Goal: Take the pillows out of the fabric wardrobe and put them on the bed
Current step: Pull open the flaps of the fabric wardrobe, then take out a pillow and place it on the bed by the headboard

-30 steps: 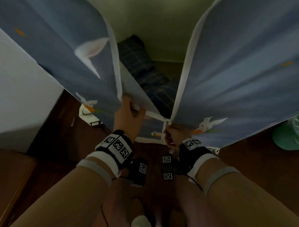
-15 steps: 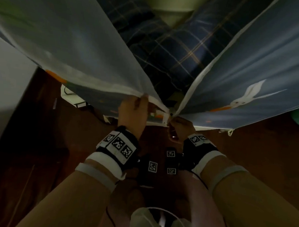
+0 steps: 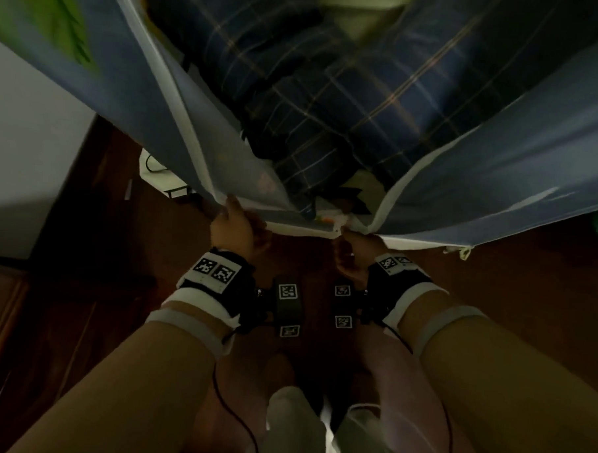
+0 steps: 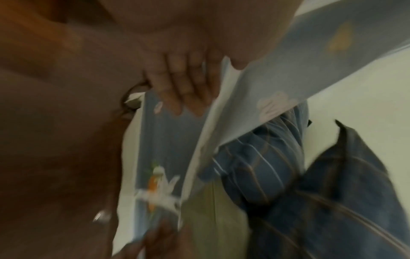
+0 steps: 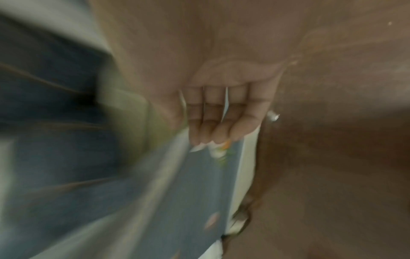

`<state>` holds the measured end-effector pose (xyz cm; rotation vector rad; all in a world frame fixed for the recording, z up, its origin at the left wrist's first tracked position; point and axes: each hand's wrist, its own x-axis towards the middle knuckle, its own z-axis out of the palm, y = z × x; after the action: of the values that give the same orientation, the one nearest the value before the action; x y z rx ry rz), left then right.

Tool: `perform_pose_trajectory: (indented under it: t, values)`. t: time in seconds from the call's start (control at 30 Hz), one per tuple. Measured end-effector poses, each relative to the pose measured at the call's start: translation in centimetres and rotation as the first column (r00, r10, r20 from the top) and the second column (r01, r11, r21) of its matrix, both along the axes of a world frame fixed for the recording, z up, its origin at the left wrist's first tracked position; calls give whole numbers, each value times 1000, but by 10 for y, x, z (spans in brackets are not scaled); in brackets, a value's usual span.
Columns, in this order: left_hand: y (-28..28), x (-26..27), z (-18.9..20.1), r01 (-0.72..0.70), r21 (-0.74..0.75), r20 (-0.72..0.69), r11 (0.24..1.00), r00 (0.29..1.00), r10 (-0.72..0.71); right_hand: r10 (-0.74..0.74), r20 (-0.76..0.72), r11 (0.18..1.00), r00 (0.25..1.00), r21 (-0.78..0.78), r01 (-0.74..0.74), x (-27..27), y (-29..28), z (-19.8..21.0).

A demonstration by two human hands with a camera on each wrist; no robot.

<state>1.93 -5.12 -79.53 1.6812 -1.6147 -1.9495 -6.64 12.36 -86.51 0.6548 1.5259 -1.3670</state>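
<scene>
**Wardrobe front parted; pillows exposed, not yet gripped**

Left hand (image 3: 237, 228): fingers (image 4: 177, 87) curled, clamping the hem of the left door flap (image 3: 152, 93). Right hand (image 3: 356, 254): fingers (image 5: 213, 121) curled together; they appear to pinch the bottom edge of the right door flap (image 3: 533, 161), though blur prevents confirmation of the contact.

Change over the last second: the gap between the flaps, previously a narrow slot, has widened, and the plaid area in view has grown considerably.

Task item: the dark blue plaid pillows (image 3: 348, 91) lie inside the fabric wardrobe, at 12 o'clock from both hands, between the flaps. How many there are cannot be told. No bed is visible.

Judgement: access is nearly established. Extraction requires releasing at least one flap, which may fall back across the opening.
</scene>
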Motion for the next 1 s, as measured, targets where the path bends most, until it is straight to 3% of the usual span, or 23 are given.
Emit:
perform_pose_trajectory:
  t: [0.07, 0.17, 0.33, 0.47, 0.63, 0.83, 0.97, 1.0]
  values:
    - [19, -7, 27, 72, 153, -5, 986, 997, -72, -8, -20, 997, 1000, -77, 7, 1, 4, 47]
    - [53, -26, 88, 192, 195, -62, 962, 981, -183, -4, -136, 990, 991, -140, -15, -5, 13, 135]
    - [92, -75, 212, 483, -28, -182, 875, 858, -480, -88, -438, 960, 895, -276, -41, -31, 48, 285]
    - [123, -115, 288, 645, -185, -246, 741, 700, -671, -179, -556, 943, 812, -332, -19, -50, 90, 368]
    - [168, -163, 350, 759, -260, -336, 597, 509, -793, -251, -722, 952, 645, -304, 30, -61, 140, 427]
    - [211, -216, 386, 844, -324, -453, 428, 259, -853, -428, -775, 897, 464, -304, 320, -58, 173, 463]
    - [210, -253, 419, 764, -469, -477, 443, 203, -855, -515, -785, 816, 346, -325, 478, -46, 177, 480]
    - [208, -259, 428, 746, -525, -468, 410, 150, -871, -521, -788, 802, 328, -321, 504, -41, 174, 483]
